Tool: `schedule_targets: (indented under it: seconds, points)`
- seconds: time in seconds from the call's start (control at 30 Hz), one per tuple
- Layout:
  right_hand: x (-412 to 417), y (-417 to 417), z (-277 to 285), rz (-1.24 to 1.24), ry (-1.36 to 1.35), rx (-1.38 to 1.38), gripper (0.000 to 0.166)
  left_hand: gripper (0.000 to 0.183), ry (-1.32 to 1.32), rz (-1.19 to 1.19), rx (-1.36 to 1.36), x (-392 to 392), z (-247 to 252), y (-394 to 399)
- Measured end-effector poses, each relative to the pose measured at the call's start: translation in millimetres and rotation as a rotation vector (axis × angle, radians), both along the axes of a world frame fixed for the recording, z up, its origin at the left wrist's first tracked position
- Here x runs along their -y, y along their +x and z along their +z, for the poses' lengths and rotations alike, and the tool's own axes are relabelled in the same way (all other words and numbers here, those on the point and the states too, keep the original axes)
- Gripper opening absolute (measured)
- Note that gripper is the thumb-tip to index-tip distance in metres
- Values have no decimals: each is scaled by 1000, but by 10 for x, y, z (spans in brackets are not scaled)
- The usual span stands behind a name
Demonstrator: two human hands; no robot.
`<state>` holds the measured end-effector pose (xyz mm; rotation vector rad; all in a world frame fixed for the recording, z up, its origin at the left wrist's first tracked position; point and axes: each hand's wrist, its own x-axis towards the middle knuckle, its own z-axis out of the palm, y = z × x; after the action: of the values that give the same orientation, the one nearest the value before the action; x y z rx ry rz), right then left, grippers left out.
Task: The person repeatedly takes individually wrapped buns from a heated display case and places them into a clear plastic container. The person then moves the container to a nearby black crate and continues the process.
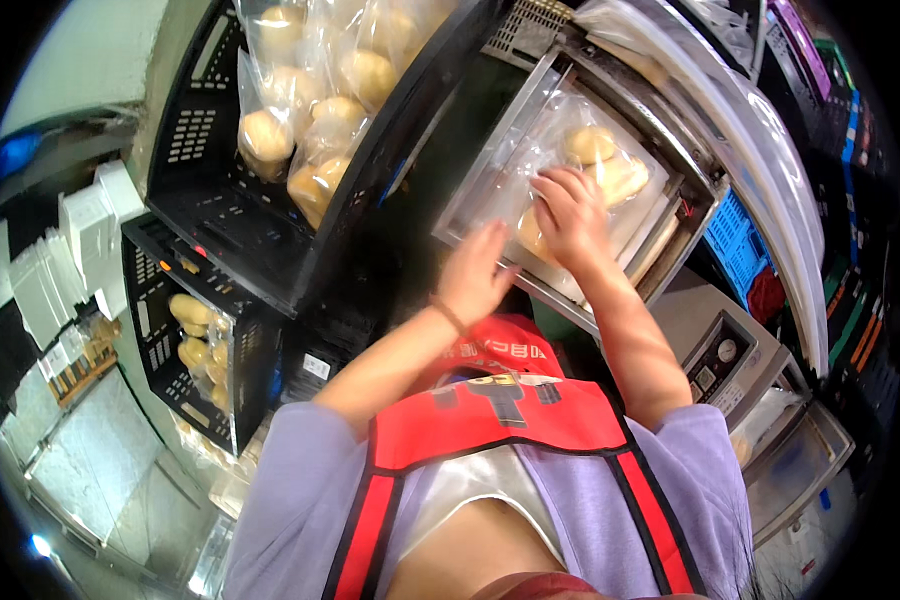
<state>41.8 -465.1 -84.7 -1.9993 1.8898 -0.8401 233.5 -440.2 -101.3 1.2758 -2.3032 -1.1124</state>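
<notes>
In the chamber of a vacuum sealing machine (pixel 469 191) lies a clear plastic bag holding several peeled potatoes (pixel 616 178). My right hand (pixel 570 214) is over this bag, its fingers bent and touching the plastic beside the potatoes. Part of one potato (pixel 532 231) shows under that hand. At the chamber's near left edge is my left hand (pixel 476 274), fingers extended and thumb apart, with nothing in it. The machine's curved clear lid (pixel 776 150) stands raised on the far right side.
A black plastic crate (pixel 232 232) to the left holds several bags of peeled potatoes (pixel 337 112). Below it, another black crate (pixel 150 315) contains more bagged potatoes (pixel 199 349). A second machine with a gauge panel (pixel 716 360) stands at right, near a blue basket (pixel 739 240).
</notes>
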Motion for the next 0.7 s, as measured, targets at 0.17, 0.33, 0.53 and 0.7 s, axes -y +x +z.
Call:
schedule_targets:
  seconds: [0.17,0.33,0.53,0.7]
  points:
    - [-450,-396,430,-372,-48,107,13,38,-50,66,52,587,39,203]
    - [-853,-592,-282,-844,567,160,32,38,-116,21,-4,867,55,-8]
    - [-1476,-87,-1040,-980,493,1205,66,35,-244,233,-722,1585,1402,-321]
    - [-1358,75,-1177,-988,281,1258,64,44,-435,-65,-652,2063,2303,-892]
